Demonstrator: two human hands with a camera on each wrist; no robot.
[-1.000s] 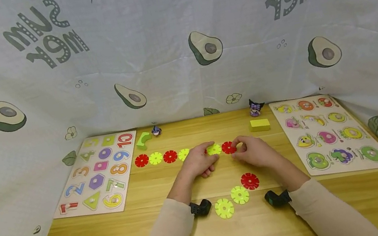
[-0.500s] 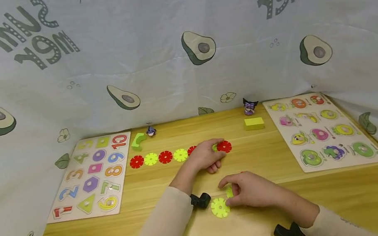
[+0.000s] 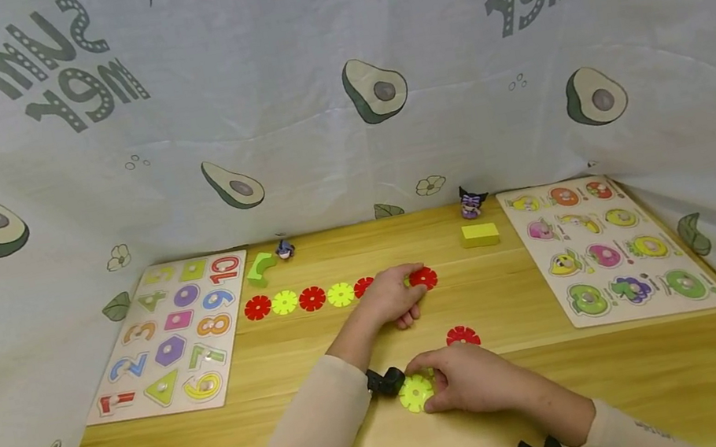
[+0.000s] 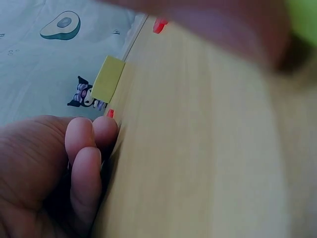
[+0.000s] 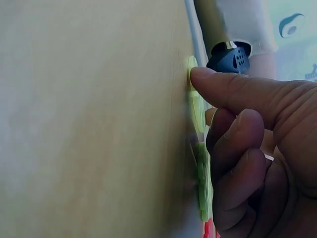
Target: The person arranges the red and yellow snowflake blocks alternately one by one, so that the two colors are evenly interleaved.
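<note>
A row of red and yellow slotted snowflake discs (image 3: 312, 299) runs across the table. At its right end my left hand (image 3: 387, 298) pinches a red snowflake disc (image 3: 428, 278) between forefinger and thumb, covering part of the row. Nearer me, my right hand (image 3: 475, 377) grips a yellow snowflake disc (image 3: 415, 394) by its edges; the thumb lies on its rim in the right wrist view. A second yellow disc (image 5: 203, 183) lies under the right hand, mostly hidden from the head view. Just beyond that hand rests a loose red disc (image 3: 462, 335).
A number puzzle board (image 3: 157, 347) lies at left, a fruit puzzle board (image 3: 610, 251) at right. At the back stand a green arch block (image 3: 258, 270), a yellow block (image 3: 479, 236) and two small figurines, one blue (image 3: 285, 249), one purple (image 3: 471, 203). A printed cloth hangs behind.
My right hand has left the red disc at the row's end and come down to the loose yellow disc. My left hand has shifted right, onto that red disc.
</note>
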